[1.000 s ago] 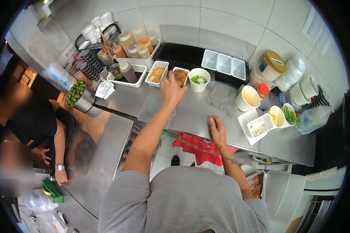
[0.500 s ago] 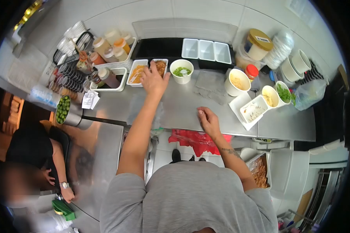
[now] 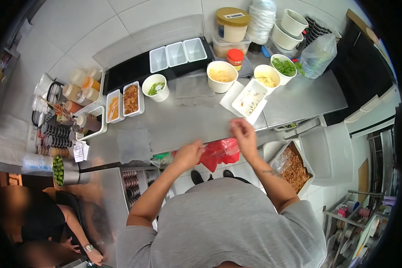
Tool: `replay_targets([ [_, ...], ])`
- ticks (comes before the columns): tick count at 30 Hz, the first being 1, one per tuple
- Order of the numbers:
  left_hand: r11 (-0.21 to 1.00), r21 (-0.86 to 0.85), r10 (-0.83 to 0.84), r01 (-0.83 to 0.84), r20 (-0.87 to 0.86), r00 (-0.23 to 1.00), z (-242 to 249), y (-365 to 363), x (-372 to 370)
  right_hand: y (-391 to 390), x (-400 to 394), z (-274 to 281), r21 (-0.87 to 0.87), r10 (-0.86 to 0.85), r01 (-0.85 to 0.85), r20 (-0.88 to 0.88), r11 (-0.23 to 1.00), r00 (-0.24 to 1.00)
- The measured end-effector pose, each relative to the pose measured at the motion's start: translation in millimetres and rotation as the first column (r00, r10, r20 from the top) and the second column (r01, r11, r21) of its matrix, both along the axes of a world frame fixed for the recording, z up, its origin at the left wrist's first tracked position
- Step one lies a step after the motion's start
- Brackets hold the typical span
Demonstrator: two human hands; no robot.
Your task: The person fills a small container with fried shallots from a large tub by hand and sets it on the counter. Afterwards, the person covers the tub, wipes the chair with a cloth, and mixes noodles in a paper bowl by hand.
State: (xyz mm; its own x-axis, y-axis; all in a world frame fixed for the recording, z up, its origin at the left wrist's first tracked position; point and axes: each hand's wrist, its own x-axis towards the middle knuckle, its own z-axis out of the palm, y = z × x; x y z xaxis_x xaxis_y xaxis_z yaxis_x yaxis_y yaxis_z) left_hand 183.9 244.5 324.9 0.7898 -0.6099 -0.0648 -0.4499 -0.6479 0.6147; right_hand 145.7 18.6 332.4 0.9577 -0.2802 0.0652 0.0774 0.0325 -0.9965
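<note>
My left hand (image 3: 188,156) is at the front edge of the steel counter, with its fingers closed; I cannot tell whether something small sits between the fingertips. Right below it hangs a red plastic bag (image 3: 227,151), partly covered by both hands. To the right, my right hand (image 3: 244,136) hovers over the counter edge with curled, slightly blurred fingers and nothing showing in them. Just beyond the right hand lies a white tray (image 3: 242,111) with dark crumbs on its bottom. A grey cloth (image 3: 134,145) rests on the counter, left of my left hand.
Along the back stand a tub of chopped greens (image 3: 162,95), a tray of brown fried bits (image 3: 141,106) and a tub of pale shreds (image 3: 220,88). An open box (image 3: 311,182) of brown bits stands low right. A co-worker's arm (image 3: 73,225) rests at lower left.
My left hand has come back from the small food trays to the counter's front edge. My right hand has shifted slightly, its fingers curled. The camera view has turned right.
</note>
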Motion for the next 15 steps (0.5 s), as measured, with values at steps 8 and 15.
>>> replay_targets([
  [8, 0.999, -0.043, -0.008, 0.008, -0.012, 1.000, 21, -67, 1, -92, -2, 16, 0.189, -0.342, 0.335, 0.004, 0.923, 0.940],
  [15, 0.976, -0.211, 0.091, -0.062, 0.131, 0.987, 6, -84, -24, -153, -20, -11, 0.156, -0.429, 0.416, 0.055, 0.896, 0.902],
])
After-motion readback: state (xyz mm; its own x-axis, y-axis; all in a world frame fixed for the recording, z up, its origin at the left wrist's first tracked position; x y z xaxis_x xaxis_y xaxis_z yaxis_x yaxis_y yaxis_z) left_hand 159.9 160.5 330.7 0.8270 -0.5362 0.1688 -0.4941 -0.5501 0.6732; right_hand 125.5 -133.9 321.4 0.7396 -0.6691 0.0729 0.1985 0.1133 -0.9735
